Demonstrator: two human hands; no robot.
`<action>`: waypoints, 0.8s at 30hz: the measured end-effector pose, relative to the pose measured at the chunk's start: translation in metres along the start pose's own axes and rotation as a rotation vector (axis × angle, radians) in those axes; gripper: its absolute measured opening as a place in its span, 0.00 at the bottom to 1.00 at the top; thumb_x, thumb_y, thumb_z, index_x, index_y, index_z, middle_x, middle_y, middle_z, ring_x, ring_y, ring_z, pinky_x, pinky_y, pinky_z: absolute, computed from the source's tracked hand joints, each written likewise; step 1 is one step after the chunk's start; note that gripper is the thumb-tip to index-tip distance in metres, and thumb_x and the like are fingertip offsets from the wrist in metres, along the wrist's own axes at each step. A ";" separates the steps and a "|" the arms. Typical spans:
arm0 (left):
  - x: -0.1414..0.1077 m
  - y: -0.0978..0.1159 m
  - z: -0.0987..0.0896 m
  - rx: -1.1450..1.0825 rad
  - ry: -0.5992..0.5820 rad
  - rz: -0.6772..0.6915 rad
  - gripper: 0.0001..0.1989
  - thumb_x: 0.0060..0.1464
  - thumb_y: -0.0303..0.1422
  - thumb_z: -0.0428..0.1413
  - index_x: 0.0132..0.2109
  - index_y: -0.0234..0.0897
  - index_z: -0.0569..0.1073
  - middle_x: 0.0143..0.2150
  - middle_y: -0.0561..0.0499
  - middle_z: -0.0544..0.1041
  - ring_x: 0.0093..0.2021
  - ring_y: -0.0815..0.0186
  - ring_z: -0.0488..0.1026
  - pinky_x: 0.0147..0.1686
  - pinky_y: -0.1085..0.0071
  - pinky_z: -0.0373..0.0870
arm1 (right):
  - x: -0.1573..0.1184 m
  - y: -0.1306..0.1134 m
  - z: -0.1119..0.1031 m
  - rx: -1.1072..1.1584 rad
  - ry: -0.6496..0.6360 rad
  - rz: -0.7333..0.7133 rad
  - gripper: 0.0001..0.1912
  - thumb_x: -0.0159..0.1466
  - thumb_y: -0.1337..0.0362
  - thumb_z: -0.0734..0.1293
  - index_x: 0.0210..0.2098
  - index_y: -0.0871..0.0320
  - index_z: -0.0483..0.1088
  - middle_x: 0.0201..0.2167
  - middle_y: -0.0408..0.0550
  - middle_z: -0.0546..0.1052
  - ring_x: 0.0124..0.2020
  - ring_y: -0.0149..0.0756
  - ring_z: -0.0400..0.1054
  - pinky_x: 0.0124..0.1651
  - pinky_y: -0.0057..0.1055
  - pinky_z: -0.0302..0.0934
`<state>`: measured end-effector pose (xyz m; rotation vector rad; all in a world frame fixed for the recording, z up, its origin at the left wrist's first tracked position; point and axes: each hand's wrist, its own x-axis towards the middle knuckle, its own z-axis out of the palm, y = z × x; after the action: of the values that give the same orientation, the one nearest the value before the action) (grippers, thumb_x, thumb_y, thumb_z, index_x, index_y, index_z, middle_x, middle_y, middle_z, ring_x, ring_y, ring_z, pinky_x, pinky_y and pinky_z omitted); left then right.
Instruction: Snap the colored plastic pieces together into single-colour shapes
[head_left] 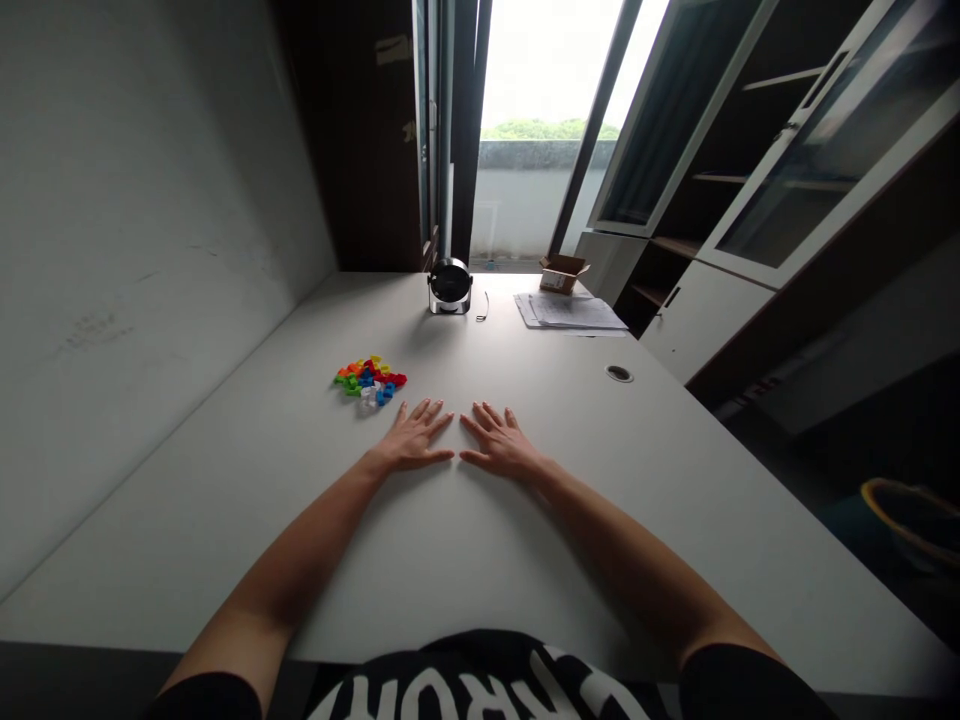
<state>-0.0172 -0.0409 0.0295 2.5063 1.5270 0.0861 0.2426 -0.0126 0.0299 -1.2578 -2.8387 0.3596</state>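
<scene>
My left hand [412, 437] lies flat on the white table [450, 560], palm down with its fingers spread. Beside it, mirrored, my right hand [499, 440] rests flat the same way. A narrow gap separates the two hands at the fingertips and thumbs, and neither holds anything. Just beyond and to the left of my left hand is a small pile of colourful plastic pieces [369, 380] in red, orange, yellow, green, blue and white. They are too small to tell their exact kind.
A round black device on a metal stand [450, 285] is at the back, with a short thin cord [483, 308] beside it. Papers [574, 312] and an open cardboard box [562, 272] are at the back right. A cable hole [619, 373] is nearer. A wall [150, 250] borders the left.
</scene>
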 end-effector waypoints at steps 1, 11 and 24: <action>0.000 0.000 0.000 -0.003 0.001 0.000 0.45 0.57 0.66 0.43 0.75 0.55 0.45 0.78 0.50 0.39 0.77 0.46 0.35 0.69 0.38 0.30 | 0.000 0.000 0.000 -0.001 0.001 -0.001 0.50 0.64 0.27 0.49 0.75 0.48 0.41 0.76 0.52 0.35 0.76 0.56 0.28 0.72 0.60 0.24; -0.001 0.002 -0.002 0.003 0.019 0.001 0.45 0.57 0.66 0.42 0.75 0.53 0.47 0.78 0.49 0.41 0.77 0.46 0.36 0.70 0.38 0.31 | -0.002 -0.001 0.000 -0.007 0.015 0.000 0.49 0.64 0.28 0.49 0.75 0.48 0.42 0.76 0.52 0.37 0.76 0.56 0.30 0.73 0.58 0.26; -0.002 0.002 -0.002 -0.001 0.027 0.008 0.45 0.57 0.67 0.42 0.74 0.53 0.49 0.78 0.47 0.42 0.76 0.47 0.38 0.70 0.38 0.33 | -0.007 -0.002 -0.002 -0.015 0.032 -0.026 0.50 0.63 0.28 0.53 0.75 0.48 0.44 0.76 0.52 0.39 0.76 0.56 0.32 0.74 0.55 0.29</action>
<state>-0.0167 -0.0436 0.0324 2.5200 1.5269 0.1221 0.2463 -0.0185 0.0326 -1.2166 -2.8331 0.3156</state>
